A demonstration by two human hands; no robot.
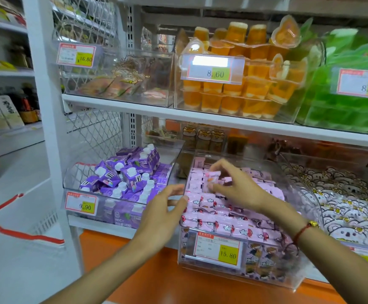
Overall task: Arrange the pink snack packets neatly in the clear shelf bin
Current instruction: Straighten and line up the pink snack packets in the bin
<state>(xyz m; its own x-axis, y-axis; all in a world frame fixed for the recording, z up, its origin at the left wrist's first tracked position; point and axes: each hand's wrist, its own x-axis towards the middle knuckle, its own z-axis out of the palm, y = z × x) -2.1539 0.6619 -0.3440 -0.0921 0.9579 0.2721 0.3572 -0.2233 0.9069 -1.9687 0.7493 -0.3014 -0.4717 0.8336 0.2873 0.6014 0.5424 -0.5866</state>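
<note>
Shelf-side, right hand [235, 185] pinches a pink packet [212, 174]; left hand [163, 207] grips the clear bin [233, 272].

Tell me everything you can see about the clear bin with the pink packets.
The bin is clear hard plastic, boxy with a curved open top, pulled forward past the orange shelf edge. It is nearly full of pink packets lying in rough rows. A price tag reading 15.80 sits on its front. The left hand holds its left front corner; the right hand reaches inside, pinching one packet above the pile.
</note>
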